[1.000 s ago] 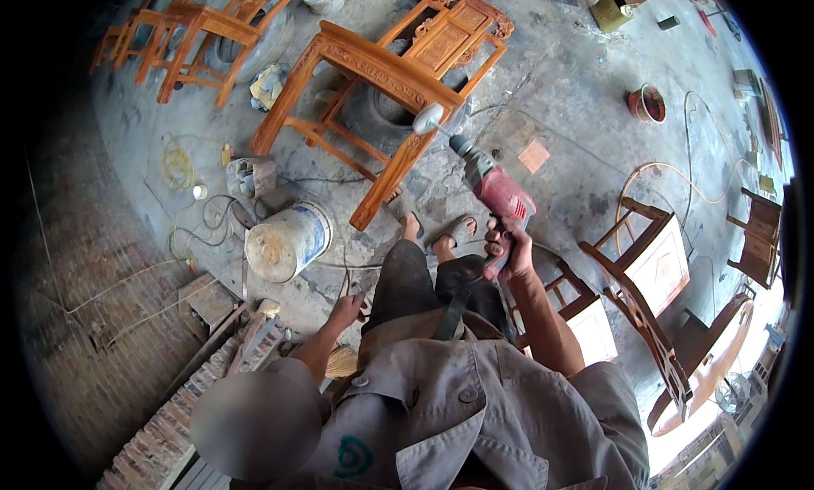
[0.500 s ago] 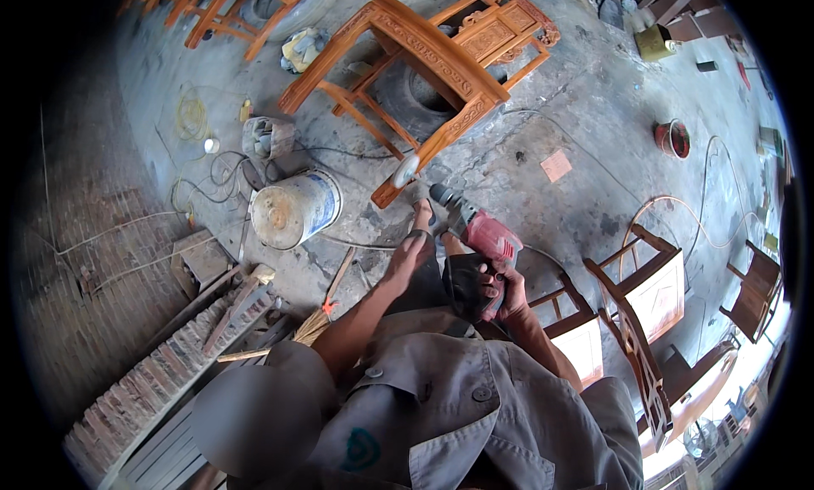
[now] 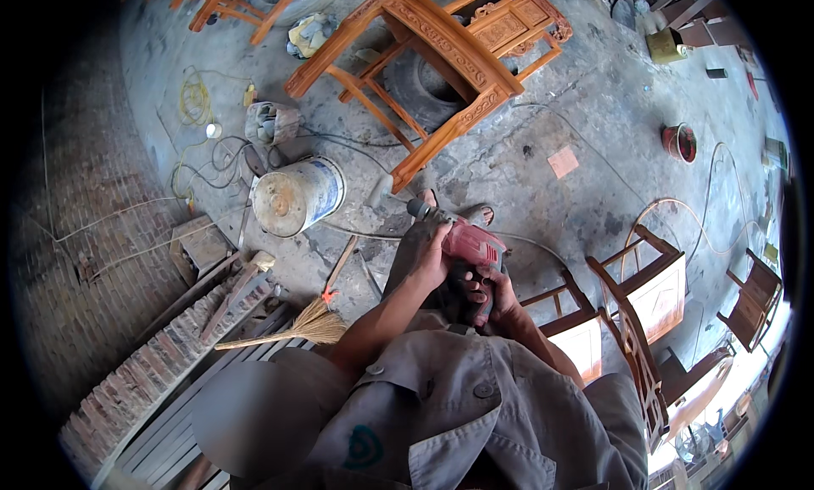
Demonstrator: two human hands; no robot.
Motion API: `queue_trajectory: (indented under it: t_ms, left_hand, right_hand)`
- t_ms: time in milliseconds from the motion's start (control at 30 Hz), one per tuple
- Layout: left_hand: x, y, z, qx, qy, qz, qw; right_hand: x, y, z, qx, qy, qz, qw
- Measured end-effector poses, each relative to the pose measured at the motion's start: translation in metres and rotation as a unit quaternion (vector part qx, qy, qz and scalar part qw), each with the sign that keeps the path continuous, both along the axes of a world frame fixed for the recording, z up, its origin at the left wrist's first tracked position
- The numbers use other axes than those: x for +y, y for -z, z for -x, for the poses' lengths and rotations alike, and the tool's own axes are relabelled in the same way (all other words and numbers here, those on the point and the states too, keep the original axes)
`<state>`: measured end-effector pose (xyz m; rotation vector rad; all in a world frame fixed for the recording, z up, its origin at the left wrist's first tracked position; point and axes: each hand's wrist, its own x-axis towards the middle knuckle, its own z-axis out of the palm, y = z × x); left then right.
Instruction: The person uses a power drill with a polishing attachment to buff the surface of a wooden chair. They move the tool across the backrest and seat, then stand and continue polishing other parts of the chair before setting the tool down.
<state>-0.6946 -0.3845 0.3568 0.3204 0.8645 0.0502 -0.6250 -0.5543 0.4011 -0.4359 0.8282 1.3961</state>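
Between the left hand, closed about its front, and the right hand, wrapped around its handle, a red drill was held.

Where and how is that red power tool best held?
Probably by its rear handle, coming from the person's right: it juts back toward the body, and the right hand grips there. The left hand sits well at the front of the red power tool, behind the grey nose, which points away.
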Motion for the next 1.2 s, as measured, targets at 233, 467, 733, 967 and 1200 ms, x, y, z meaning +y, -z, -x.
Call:
queue_trajectory:
  t_ms: [233,467,733,967,1200]
  left_hand:
    - [-0.011,0.011,-0.005,0.057,0.031,-0.011,0.998]
    - [-0.005,0.003,-0.015,0.036,0.05,-0.014,0.998]
    - [0.004,0.026,-0.164,0.066,0.222,-0.061,0.971]
    - [0.005,-0.046,-0.138,0.09,0.405,-0.388,0.823]
    - [0.134,-0.034,0.086,0.309,0.299,-0.621,0.655]
  right_hand:
    - [-0.007,-0.01,0.003,0.016,0.043,0.025,0.999]
    - [-0.005,-0.009,-0.001,-0.027,0.019,0.063,0.997]
    - [-0.001,0.002,-0.089,-0.1,0.171,0.064,0.978]
    - [-0.037,-0.016,-0.1,-0.111,0.253,-0.035,0.96]
    - [-0.077,-0.044,-0.144,-0.207,0.241,0.063,0.946]
